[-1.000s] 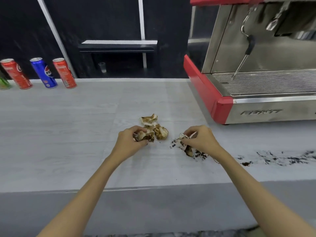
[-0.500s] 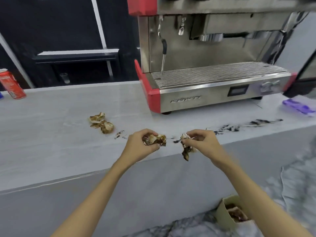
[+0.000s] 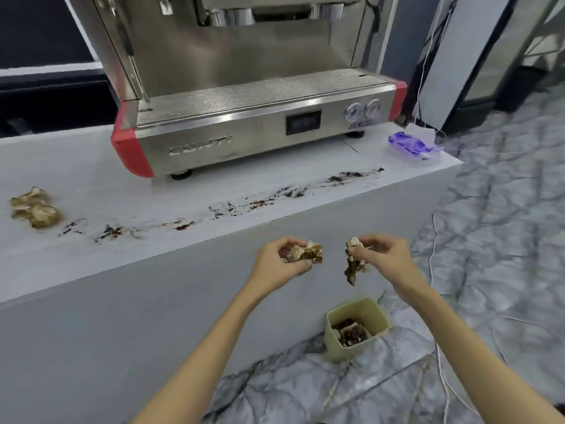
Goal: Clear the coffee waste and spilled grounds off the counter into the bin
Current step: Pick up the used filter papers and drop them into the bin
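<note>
Pinching soggy coffee paper, the left hand (image 3: 279,260) holds one wad (image 3: 307,253) and the right hand (image 3: 382,255) another (image 3: 353,264), above the bin (image 3: 356,327). Both look light, floppy, drippy; gripping the bunched tops seems best.

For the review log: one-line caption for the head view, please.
Left hand and right hand each hold stained coffee waste above the green bin; grounds streak the counter.

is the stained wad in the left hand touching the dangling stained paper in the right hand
Apart. The head view shows the grey counter front between the crumpled brown-stained wad in the left hand and the dangling brown-stained paper in the right hand.
</note>
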Demonstrator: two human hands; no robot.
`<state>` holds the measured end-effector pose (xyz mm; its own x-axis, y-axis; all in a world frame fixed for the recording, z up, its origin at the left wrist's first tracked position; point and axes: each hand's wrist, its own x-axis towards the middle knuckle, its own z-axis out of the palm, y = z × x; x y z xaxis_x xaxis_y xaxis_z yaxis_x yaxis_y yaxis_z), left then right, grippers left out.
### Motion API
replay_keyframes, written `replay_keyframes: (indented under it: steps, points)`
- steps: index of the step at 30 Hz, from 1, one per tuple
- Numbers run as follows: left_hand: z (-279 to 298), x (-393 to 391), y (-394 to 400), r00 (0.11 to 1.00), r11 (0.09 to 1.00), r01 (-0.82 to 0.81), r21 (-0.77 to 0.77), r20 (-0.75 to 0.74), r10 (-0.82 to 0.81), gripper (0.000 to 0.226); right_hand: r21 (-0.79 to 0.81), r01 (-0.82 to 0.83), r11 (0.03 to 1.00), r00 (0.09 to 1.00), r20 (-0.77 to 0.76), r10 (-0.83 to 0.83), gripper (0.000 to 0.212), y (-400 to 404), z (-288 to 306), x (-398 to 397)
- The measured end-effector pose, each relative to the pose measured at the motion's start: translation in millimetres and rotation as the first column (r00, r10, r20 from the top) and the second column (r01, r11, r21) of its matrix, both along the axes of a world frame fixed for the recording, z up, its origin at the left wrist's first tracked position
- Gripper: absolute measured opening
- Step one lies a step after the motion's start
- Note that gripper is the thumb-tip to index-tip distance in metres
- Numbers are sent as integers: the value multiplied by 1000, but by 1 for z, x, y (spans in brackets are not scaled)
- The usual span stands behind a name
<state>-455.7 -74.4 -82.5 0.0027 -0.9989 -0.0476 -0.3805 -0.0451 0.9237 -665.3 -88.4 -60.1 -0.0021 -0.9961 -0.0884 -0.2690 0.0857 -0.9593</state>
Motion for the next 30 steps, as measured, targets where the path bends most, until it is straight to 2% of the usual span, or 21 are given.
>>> replay_keyframes:
  steps: [5,10,17,24,30]
  points:
    - [-20,-57,-34,999,998,41,43,-22,-40,29,37,53,998,999,7,-53,23,-28,-24,-55]
    - [-39,-102,-68,999,992,44,117,-37,-40,28,105,88,991,996,-16,-87,15,-59,-45,-97]
    - [-58,-154,-104,998,980,31,198,-64,-18,28,190,25,981,1000,-20,-21,10,-102,-65,-133]
    - [-86,-178,-108,978,958,-151,243,-103,181,26,245,-73,967,996,-26,82,11,-145,-95,-155]
    - [-136,-202,-96,919,882,-338,329,-85,384,30,328,-164,930,985,-3,174,16,-156,-143,-171]
